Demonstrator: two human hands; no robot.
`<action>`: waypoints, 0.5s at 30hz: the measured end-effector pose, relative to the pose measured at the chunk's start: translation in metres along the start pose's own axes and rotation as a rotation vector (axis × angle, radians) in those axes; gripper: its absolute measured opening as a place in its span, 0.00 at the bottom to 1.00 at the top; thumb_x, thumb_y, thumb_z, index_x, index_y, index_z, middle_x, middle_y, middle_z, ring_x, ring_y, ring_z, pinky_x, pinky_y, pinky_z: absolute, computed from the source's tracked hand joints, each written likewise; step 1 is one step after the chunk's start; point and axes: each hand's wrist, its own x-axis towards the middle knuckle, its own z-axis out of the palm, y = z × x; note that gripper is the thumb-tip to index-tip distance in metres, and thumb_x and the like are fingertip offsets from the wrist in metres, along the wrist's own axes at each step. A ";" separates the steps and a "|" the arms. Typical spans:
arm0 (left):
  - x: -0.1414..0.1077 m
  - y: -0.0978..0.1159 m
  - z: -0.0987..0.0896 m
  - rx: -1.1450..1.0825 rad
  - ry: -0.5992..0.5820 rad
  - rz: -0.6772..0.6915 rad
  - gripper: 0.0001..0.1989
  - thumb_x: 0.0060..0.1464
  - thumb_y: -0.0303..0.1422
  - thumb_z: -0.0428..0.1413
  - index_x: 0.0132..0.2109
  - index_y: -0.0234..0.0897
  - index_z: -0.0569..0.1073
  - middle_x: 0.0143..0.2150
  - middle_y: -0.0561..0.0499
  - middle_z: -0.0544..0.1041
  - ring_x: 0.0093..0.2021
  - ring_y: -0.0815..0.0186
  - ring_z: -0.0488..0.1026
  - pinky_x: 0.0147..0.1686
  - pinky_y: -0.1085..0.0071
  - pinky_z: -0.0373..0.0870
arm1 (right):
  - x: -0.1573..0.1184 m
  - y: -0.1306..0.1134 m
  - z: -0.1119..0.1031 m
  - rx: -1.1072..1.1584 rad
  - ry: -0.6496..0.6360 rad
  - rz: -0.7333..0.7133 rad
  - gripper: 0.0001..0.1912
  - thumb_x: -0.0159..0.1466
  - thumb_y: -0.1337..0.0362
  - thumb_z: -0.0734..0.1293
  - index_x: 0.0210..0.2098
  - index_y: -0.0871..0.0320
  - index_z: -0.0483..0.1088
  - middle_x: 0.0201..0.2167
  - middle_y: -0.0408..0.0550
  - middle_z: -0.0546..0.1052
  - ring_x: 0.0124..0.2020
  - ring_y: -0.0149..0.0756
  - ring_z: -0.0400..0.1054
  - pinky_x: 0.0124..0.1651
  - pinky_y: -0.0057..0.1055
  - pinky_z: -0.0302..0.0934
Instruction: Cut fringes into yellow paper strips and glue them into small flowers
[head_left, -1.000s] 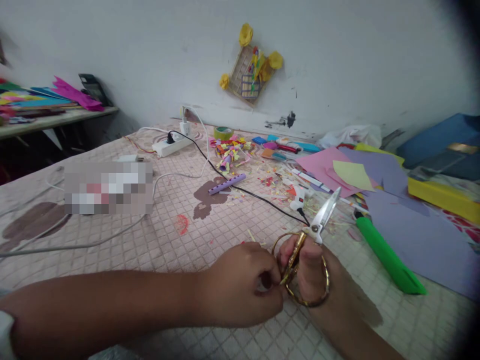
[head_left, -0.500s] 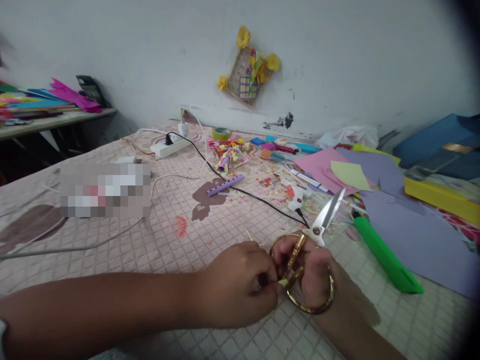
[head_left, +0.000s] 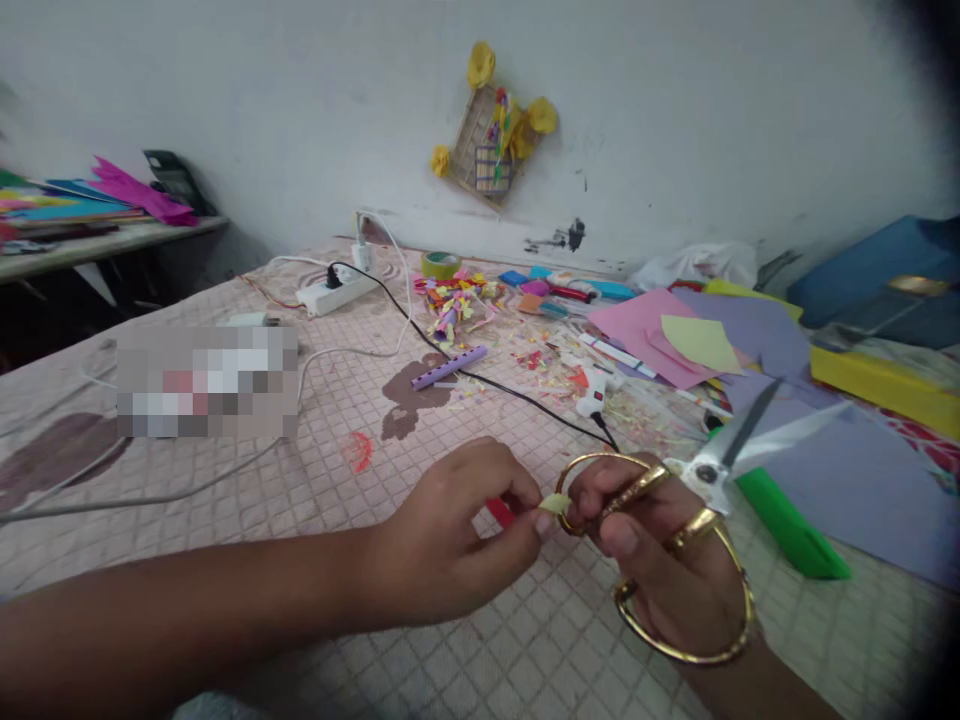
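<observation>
My left hand (head_left: 454, 540) pinches a small pale yellow paper piece (head_left: 556, 504) between thumb and forefinger. Something red (head_left: 500, 512) shows in the gap behind those fingers, its shape mostly hidden. Gold-handled scissors (head_left: 706, 474) are in my right hand (head_left: 679, 570), with fingers through the loops. Their blades are spread and point up to the right, over the green box cutter (head_left: 793, 530) and purple paper (head_left: 862, 490). The fingertips of my right hand come close to the yellow piece; whether they touch it I cannot tell.
Beyond my hands lie a purple punched paper strip (head_left: 448, 368), a heap of colourful paper cuttings (head_left: 457, 305) and a white glue gun (head_left: 592, 392) with a black cord. A white power strip (head_left: 337, 290) stands at the back. Cables cross the left side.
The scissors have swung to the right and their blades have spread apart. My left hand has risen slightly, and the yellow piece and the red thing show more plainly.
</observation>
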 end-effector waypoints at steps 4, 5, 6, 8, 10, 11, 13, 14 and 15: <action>0.001 -0.002 0.000 0.059 0.027 0.059 0.04 0.52 0.25 0.52 0.29 0.31 0.67 0.25 0.49 0.70 0.29 0.70 0.67 0.31 0.73 0.65 | -0.007 0.003 0.006 0.018 -0.012 0.111 0.08 0.58 0.68 0.68 0.31 0.52 0.62 0.26 0.39 0.64 0.27 0.29 0.59 0.29 0.26 0.59; 0.002 -0.002 0.000 0.079 0.031 0.084 0.03 0.51 0.25 0.52 0.30 0.31 0.67 0.25 0.49 0.70 0.29 0.70 0.66 0.31 0.72 0.65 | -0.009 0.004 0.007 0.025 -0.032 0.136 0.09 0.58 0.68 0.68 0.31 0.52 0.61 0.27 0.39 0.64 0.28 0.29 0.60 0.29 0.26 0.58; 0.002 -0.003 0.001 0.098 0.036 0.111 0.03 0.51 0.24 0.52 0.30 0.32 0.67 0.26 0.48 0.70 0.29 0.69 0.66 0.31 0.72 0.64 | -0.010 0.006 0.008 0.030 -0.058 0.153 0.09 0.58 0.67 0.68 0.31 0.52 0.61 0.28 0.39 0.64 0.29 0.29 0.61 0.29 0.25 0.58; 0.002 -0.004 0.001 0.131 0.034 0.165 0.01 0.50 0.24 0.53 0.31 0.32 0.67 0.26 0.48 0.71 0.30 0.69 0.66 0.31 0.71 0.64 | -0.012 0.008 0.010 0.049 -0.088 0.165 0.09 0.59 0.67 0.67 0.33 0.50 0.60 0.32 0.40 0.66 0.32 0.30 0.62 0.31 0.26 0.59; 0.001 -0.006 0.002 0.154 0.018 0.213 0.02 0.49 0.24 0.53 0.32 0.32 0.67 0.27 0.47 0.71 0.30 0.68 0.66 0.31 0.69 0.64 | -0.014 0.009 0.011 0.044 -0.085 0.200 0.09 0.60 0.66 0.67 0.35 0.49 0.61 0.34 0.40 0.66 0.34 0.30 0.63 0.32 0.25 0.60; 0.001 -0.007 0.002 0.166 0.008 0.227 0.02 0.49 0.24 0.53 0.33 0.32 0.67 0.28 0.47 0.72 0.30 0.67 0.66 0.32 0.68 0.64 | -0.014 0.009 0.011 0.032 -0.075 0.220 0.10 0.60 0.66 0.67 0.36 0.48 0.61 0.35 0.39 0.66 0.34 0.29 0.63 0.33 0.25 0.61; 0.001 -0.007 0.002 0.194 -0.004 0.235 0.04 0.47 0.24 0.54 0.34 0.32 0.67 0.29 0.46 0.73 0.31 0.66 0.66 0.33 0.66 0.64 | -0.016 0.009 0.011 -0.012 -0.043 0.252 0.11 0.59 0.65 0.67 0.37 0.47 0.61 0.37 0.39 0.66 0.35 0.29 0.64 0.35 0.26 0.62; 0.001 -0.007 0.002 0.211 -0.004 0.233 0.05 0.47 0.25 0.54 0.34 0.32 0.67 0.30 0.46 0.73 0.32 0.65 0.66 0.33 0.65 0.64 | -0.016 0.009 0.011 -0.040 -0.024 0.257 0.12 0.59 0.65 0.68 0.38 0.47 0.61 0.38 0.39 0.66 0.36 0.30 0.64 0.36 0.26 0.63; 0.001 -0.007 0.002 0.229 -0.003 0.228 0.06 0.47 0.25 0.54 0.35 0.32 0.67 0.31 0.46 0.73 0.33 0.64 0.66 0.34 0.64 0.64 | -0.017 0.008 0.011 -0.072 -0.005 0.255 0.12 0.58 0.65 0.68 0.38 0.47 0.61 0.39 0.40 0.66 0.36 0.30 0.65 0.36 0.26 0.63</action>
